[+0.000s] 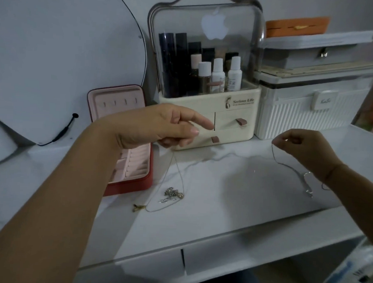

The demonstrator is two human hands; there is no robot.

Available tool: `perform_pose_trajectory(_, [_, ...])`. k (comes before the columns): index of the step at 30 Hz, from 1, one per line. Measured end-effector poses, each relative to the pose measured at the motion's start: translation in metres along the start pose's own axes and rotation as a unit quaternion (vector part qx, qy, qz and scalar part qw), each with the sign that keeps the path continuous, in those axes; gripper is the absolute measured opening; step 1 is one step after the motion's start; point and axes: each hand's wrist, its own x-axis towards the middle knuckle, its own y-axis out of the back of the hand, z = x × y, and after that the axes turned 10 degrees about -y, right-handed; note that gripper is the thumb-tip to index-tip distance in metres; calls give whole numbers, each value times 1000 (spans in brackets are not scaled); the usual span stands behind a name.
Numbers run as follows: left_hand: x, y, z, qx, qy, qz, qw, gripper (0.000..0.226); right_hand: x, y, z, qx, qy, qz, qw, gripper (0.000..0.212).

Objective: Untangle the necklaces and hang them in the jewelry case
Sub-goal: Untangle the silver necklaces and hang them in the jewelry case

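Note:
My left hand (160, 125) pinches a thin gold chain (179, 173) that hangs down to the white tabletop, where a small tangle of silver pendants (171, 194) and a gold clasp (139, 207) lie. My right hand (298, 148) pinches the end of a dark, thin necklace (287, 167) whose far end, with a silver charm (308, 191), rests on the table by my wrist. The open pink jewelry case (119, 100) with a red shell stands at the left, its lid upright with small hooks, partly hidden behind my left forearm.
A cream cosmetics organiser (231, 113) with a clear dome and bottles stands at the back centre. A white ribbed box (310, 116) sits to its right under stacked boxes. A round mirror (57, 50) with a black cable leans at the left. The table's front edge (219, 245) runs below.

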Motion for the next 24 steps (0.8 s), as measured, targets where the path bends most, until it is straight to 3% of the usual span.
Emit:
perform_pose_trajectory(8, [39, 14, 33, 114, 9, 71, 991, 25, 4, 16, -51, 61, -18, -96, 993, 9])
perform_pose_trajectory(15, [64, 11, 17, 161, 13, 238, 958, 21, 7, 44, -98, 127, -37, -155, 979, 12])
perform_pose_trajectory(19, [65, -7, -9, 190, 43, 203, 960, 21, 6, 53, -120, 130, -19, -183, 974, 15])
perform_pose_trajectory(24, [61, -28, -48, 312, 59, 131, 939, 24, 9, 56, -140, 138, -4, -190, 972, 20])
